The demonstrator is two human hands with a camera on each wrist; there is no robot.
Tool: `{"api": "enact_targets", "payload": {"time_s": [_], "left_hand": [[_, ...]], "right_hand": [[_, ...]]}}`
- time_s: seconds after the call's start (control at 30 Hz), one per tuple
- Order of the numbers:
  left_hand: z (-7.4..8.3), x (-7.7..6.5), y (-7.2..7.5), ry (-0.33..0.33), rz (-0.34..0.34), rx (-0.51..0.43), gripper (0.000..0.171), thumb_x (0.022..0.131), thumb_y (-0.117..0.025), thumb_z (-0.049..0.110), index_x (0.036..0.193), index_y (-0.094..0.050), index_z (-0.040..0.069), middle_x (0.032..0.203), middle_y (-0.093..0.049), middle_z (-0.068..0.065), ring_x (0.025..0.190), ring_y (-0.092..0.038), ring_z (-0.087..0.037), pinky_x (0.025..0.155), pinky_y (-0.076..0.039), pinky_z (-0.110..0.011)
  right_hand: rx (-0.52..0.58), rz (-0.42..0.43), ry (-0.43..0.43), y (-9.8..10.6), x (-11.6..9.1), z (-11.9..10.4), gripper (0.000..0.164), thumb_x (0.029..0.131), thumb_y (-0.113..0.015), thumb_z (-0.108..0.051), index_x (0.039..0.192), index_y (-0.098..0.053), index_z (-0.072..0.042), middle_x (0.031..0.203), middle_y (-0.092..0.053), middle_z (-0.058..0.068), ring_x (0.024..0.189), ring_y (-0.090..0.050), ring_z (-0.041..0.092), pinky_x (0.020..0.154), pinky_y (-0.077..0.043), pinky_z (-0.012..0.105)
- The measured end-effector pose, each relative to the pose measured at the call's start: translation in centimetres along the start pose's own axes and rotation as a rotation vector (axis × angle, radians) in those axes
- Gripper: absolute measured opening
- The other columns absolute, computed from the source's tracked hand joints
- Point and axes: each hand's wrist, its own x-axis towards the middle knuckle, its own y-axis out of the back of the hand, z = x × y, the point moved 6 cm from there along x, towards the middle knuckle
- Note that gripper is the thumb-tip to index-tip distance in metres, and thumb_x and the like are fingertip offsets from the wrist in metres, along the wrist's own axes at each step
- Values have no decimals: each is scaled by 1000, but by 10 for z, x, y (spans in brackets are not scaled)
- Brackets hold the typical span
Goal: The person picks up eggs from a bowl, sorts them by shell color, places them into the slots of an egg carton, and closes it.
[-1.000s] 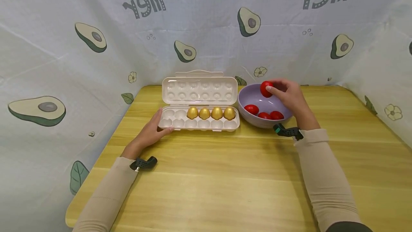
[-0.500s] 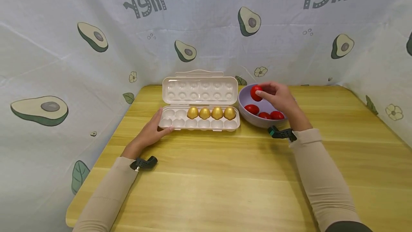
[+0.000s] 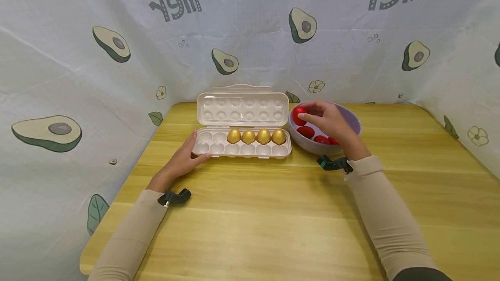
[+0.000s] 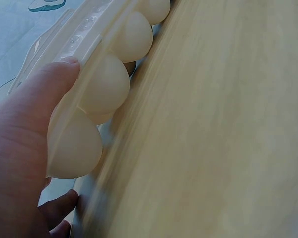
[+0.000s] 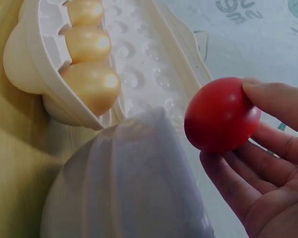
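My right hand (image 3: pixel 325 120) pinches a red egg (image 3: pixel 299 115) between thumb and fingers, above the left side of the purple bowl (image 3: pixel 308 146). Inside the bowl lie more red eggs (image 3: pixel 306 132), one partly covered by the hand. In the right wrist view the held egg (image 5: pixel 221 115) is off the bowl's rim. Left of the bowl stands an egg carton (image 3: pixel 236 156), its lid (image 3: pixel 242 109) raised at the back. Several golden eggs (image 3: pixel 263 137) fill the right part of its back row; its front row is bare. My left hand (image 3: pixel 181 159) grips the carton's left end, thumb on the front rim.
The wooden table (image 3: pixel 250 216) stretches in front of the carton and bowl. Behind them hangs a white cloth (image 3: pixel 258 21) printed with avocados. The carton's right end and the bowl stand very close together.
My right hand has carried the red egg leftward and slightly down, from over the bowl's middle to its left side. My left hand and the carton have stayed in place.
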Motion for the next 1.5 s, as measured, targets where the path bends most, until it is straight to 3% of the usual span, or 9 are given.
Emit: {"api": "enact_targets", "payload": {"time_s": [0.27,0.63,1.0,1.13,1.3,1.5], "left_hand": [[1,0,1,-6,-1,3,103,88,-62,55,155,0,6,161,-2,-11,147,-8,-30,117,-12,-49],[2,-1,1,9,-5,0,103,88,-61,56,155,0,7,161,-2,-10,147,-7,-30,117,-12,-49],[1,0,0,5,-3,0,102,89,-61,56,155,0,7,161,-2,-10,147,-7,-30,117,-12,-49],[1,0,0,6,-1,-2,102,89,-61,55,155,-1,6,161,-2,-10,147,-8,-30,117,-12,-49],[1,-1,0,10,-1,-1,102,89,-61,55,155,0,7,161,-2,-10,147,-8,-29,117,-12,-49],[2,0,1,13,-3,-4,102,89,-61,56,155,-1,7,162,-2,-9,147,-7,-29,117,-12,-49]], "right_hand": [[-11,-46,-7,-8,-1,-10,48,88,-71,-37,125,-61,-9,119,-65,9,109,-61,22,94,-50,40],[-32,-121,42,-18,-3,-17,44,86,-73,-35,121,-63,-10,114,-66,8,104,-61,21,83,-51,27],[-42,-154,134,-32,-2,-15,37,85,-76,-25,114,-64,-6,110,-67,10,101,-65,27,82,-55,29],[-48,-160,137,-36,-3,-15,34,84,-77,-24,111,-66,-7,108,-67,8,101,-65,27,88,-54,37],[-72,-171,123,-39,-5,-11,33,84,-77,-27,111,-67,-10,110,-66,7,101,-63,27,90,-52,43],[-175,-198,195,-42,-4,-9,29,82,-77,-39,104,-71,-21,104,-67,-3,100,-61,20,91,-50,45]]}}
